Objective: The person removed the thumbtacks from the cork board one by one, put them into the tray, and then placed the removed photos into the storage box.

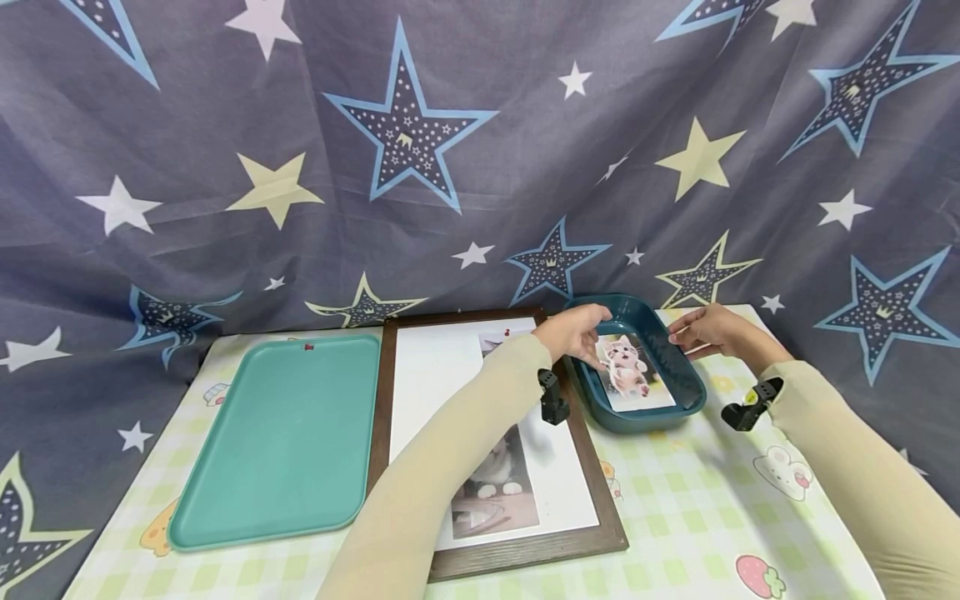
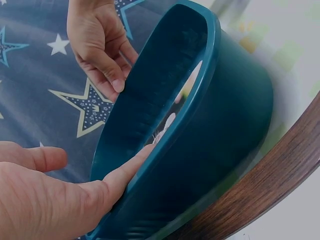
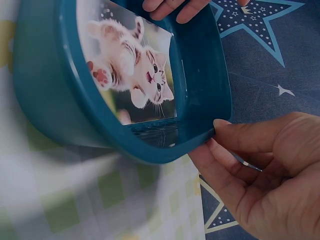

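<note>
A dark teal plastic basin stands at the back right of the table. Inside it lies a card with a kitten picture. My right hand pinches the far right part of the rim, thumb on top and fingers against the outer wall, as the right wrist view shows. On the opposite side, my left hand reaches over the rim, its fingers extended into the basin near the card's edge. In the left wrist view the left thumb is held apart from the basin.
Left of the basin lies a white board in a brown wooden frame, with a cat picture on it, partly behind my left sleeve. A red pin is near its top. Farther left is a green tray holding a small red item.
</note>
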`<control>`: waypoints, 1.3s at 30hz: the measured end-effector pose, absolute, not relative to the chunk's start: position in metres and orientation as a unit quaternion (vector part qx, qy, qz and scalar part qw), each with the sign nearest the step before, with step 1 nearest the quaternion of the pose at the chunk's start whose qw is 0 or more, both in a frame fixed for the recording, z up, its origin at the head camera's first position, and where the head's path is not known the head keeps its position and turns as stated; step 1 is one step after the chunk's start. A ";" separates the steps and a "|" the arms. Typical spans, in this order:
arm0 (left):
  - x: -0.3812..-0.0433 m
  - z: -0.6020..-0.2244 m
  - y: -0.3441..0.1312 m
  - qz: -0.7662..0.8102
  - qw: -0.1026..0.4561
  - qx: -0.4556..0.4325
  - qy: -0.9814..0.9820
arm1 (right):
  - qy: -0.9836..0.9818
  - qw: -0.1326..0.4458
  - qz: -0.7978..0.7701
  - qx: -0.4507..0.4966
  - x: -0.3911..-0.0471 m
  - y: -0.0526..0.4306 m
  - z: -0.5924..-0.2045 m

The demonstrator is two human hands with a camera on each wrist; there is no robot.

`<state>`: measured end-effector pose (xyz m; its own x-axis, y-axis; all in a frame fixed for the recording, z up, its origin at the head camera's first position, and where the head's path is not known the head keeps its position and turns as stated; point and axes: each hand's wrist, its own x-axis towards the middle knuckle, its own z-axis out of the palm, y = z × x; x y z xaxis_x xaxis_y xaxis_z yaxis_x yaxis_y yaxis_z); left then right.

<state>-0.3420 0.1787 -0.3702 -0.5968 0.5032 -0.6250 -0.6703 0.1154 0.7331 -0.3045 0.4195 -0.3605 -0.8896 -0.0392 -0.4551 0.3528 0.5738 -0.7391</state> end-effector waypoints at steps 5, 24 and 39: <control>-0.341 -0.370 0.175 0.668 0.446 -0.071 0.592 | 0.862 0.215 -0.450 0.091 -0.306 0.418 -0.361; -0.346 -0.379 0.146 0.654 0.455 0.052 0.602 | 0.867 0.211 -0.443 0.083 -0.304 0.413 -0.362; -0.365 -0.370 0.094 0.630 0.398 0.063 0.664 | 0.878 0.198 -0.430 0.073 -0.299 0.412 -0.362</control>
<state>-0.3648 0.0938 -0.3700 -0.6749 0.5855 -0.4491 -0.4179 0.1984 0.8866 -0.2986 0.4118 -0.3617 -0.9111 -0.0425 -0.4100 0.2976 0.6204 -0.7256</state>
